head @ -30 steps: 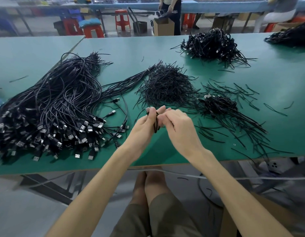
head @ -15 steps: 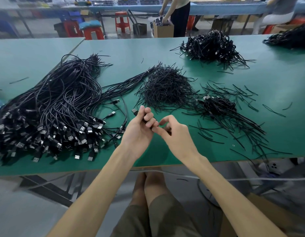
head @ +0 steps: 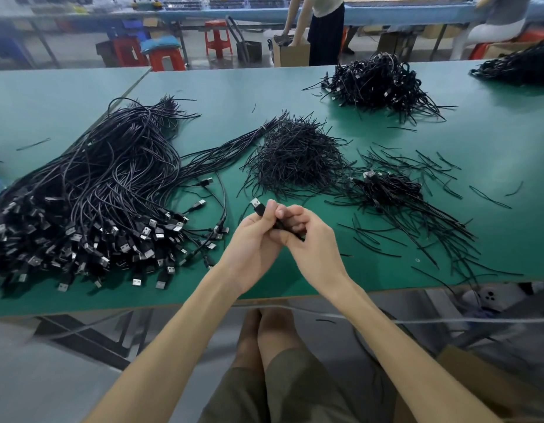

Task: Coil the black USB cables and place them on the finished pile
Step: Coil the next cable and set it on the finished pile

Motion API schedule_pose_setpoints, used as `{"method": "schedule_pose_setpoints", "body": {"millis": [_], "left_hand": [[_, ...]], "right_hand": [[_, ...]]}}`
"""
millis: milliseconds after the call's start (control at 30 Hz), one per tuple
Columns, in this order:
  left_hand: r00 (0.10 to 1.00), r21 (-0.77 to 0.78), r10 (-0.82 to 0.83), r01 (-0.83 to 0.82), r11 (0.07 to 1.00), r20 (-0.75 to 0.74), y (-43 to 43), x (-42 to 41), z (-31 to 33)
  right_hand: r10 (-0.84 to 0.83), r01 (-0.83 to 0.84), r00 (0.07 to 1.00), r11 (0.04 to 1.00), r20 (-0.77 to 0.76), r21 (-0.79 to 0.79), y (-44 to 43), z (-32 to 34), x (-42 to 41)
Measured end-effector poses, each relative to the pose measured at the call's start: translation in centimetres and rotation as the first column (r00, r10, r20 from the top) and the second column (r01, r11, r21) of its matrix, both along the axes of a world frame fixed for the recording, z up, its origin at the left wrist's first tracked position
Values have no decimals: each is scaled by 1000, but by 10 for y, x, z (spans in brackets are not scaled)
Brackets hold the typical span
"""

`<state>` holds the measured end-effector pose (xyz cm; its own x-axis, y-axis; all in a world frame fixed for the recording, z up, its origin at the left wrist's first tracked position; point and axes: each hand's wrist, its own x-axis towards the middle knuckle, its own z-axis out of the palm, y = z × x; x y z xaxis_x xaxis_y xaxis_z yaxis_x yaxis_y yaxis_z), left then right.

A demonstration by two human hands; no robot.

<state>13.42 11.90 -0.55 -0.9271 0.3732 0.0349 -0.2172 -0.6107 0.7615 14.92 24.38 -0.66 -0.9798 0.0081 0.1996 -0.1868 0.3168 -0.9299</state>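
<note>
The fingers [head: 292, 213] of the left hand [head: 254, 242] and right hand [head: 313, 245] curl around one bunched black cable [head: 258, 209] (metal plug poking up), held above the green bench [head: 493, 154]. Loose cables [head: 96, 203] lie at 9 o'clock, thin ties [head: 298, 157] at 12 o'clock, coiled cables [head: 389, 187] at 2 o'clock.

Your single wide-angle camera rides on your head, facing forward and down. It takes in the green counter [head: 218, 96] from near edge to far edge; your left hand [head: 252, 241] and right hand [head: 316, 247] sit close at centre, knees [head: 270, 329] beneath.
</note>
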Motion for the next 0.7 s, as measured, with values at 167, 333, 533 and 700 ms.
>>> {"method": "schedule_pose_setpoints", "body": {"millis": [167,333,533,700], "left_hand": [[984,-178,-123,99,979,-125,-14,-1,7],[975,-294,-143,88,952,-172,-22,-3,7],[978,-347,-84,12,938,-193,-30,-4,1],[977,-482,16,-120,868,-214,-22,-5,-3]], "right_hand": [[-33,33,999,999,-25,-23,3,-3,2],[-41,49,991,997,-130,58,9,-3,5],[130,-25,963,916,-237,401,12,0,-1],[100,-20,979,912,-175,409,17,-1,-4]]}}
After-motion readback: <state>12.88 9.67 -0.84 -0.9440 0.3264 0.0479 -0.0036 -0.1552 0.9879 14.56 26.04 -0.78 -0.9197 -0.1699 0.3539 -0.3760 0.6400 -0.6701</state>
